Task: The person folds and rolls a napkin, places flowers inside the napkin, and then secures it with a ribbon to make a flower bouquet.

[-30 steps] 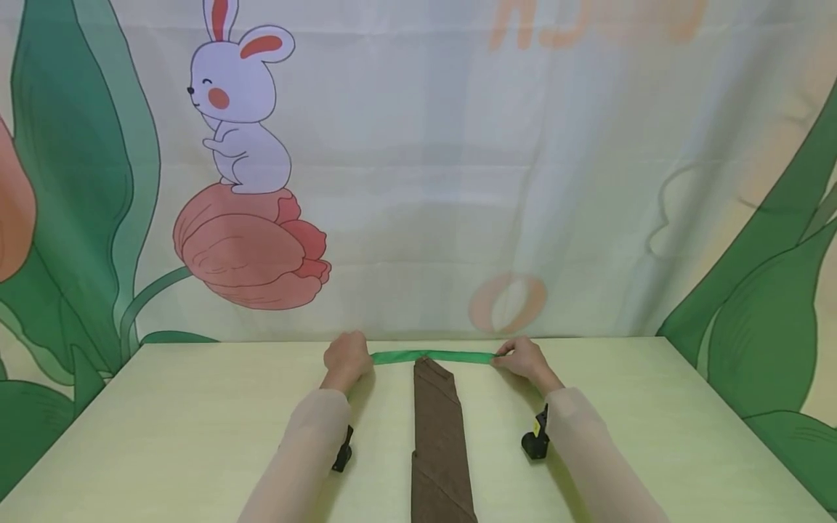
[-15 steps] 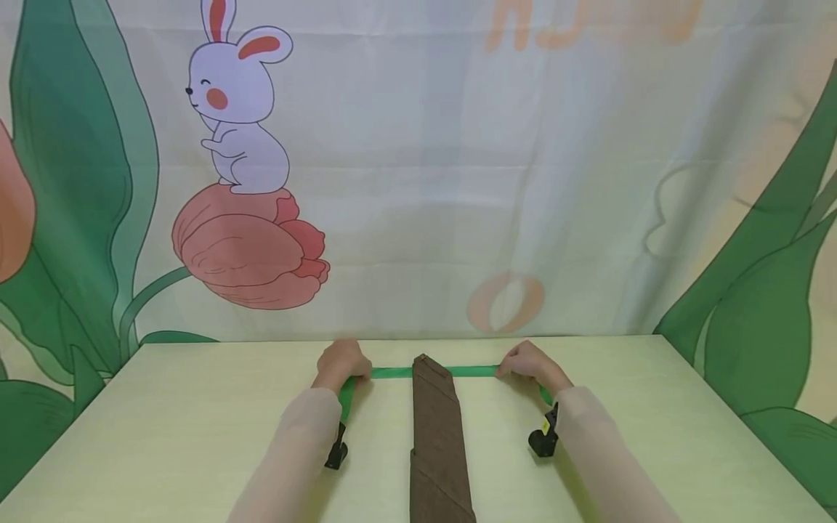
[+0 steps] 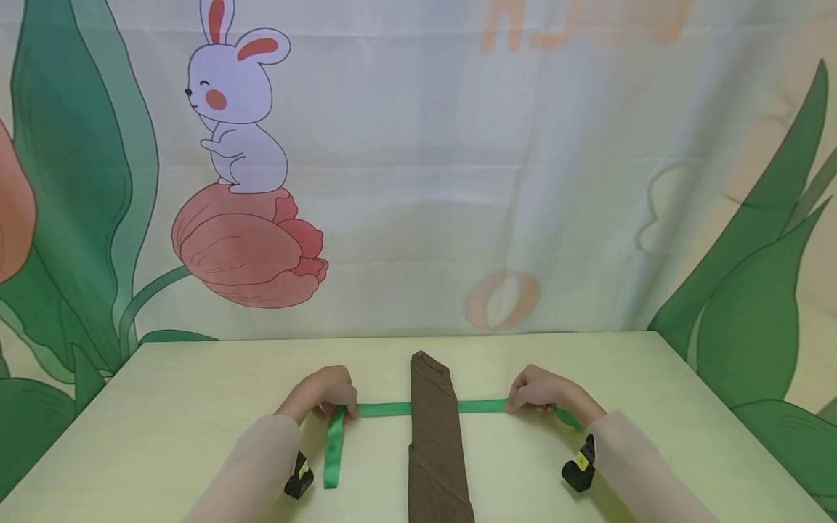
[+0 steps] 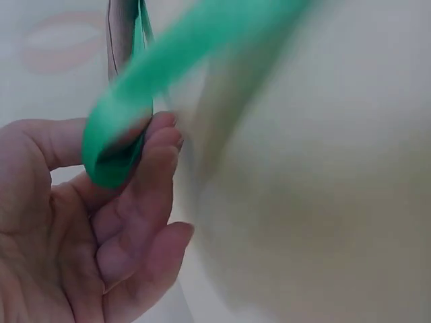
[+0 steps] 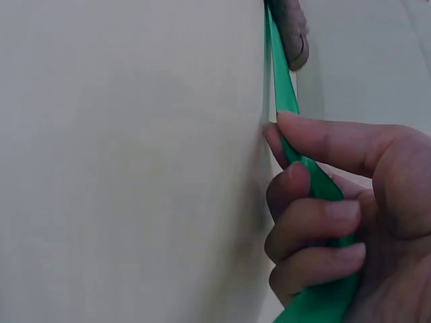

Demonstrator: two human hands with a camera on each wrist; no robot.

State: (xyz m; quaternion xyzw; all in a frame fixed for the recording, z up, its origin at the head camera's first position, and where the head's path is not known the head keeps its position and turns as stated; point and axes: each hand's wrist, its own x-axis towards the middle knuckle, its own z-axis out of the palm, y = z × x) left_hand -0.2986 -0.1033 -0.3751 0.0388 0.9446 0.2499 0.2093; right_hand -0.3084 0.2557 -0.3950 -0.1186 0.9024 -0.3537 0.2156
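Note:
A long, flat-folded brown cloth lies lengthwise on the table. Crossing beneath it near its far end is a green ribbon, which comes out on both sides. My left hand pinches the ribbon left of the cloth, and a loose tail hangs from it toward me. On the other side my right hand pinches it between thumb and finger. In the right wrist view the ribbon runs on through the curled fingers. The left wrist view has the ribbon bending back over the fingers.
The pale table reaches back to a printed curtain with a rabbit and flowers. Black wrist cameras sit under both sleeves, the left camera and the right camera low over the table.
Both hands have come nearer to me and spread apart, drawing the ribbon from the cloth's far tip to a line under it. The left tail now shows at greater length.

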